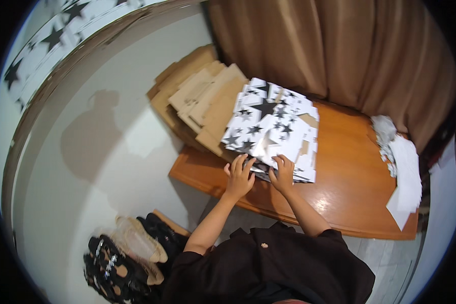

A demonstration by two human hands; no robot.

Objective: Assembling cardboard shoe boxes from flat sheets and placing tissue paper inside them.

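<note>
Resting on a pile of white sheets with black stars (pixel 271 133), two hands press down side by side. The pile sits on the wooden table (pixel 349 172), close to its near edge and toward its left end. I cannot count the sheets, because they lie on top of each other.

The left hand (pixel 239 177) lies flat with its fingers spread wide, touching the pile's near edge. The right hand (pixel 282 173) is just beside it, fingers bent a little, with the tips on the top sheet. Neither hand grips anything. Both arms are bare and reach forward from a dark shirt.

One pile of brown cardboard pieces (pixel 200 99) hangs over the table's far left corner. One pile of white papers (pixel 405 172) sits at the right edge. A brown curtain (pixel 339 45) hangs behind the table. Some shoes (pixel 131 253) lie on the floor, but I cannot count them well.
</note>
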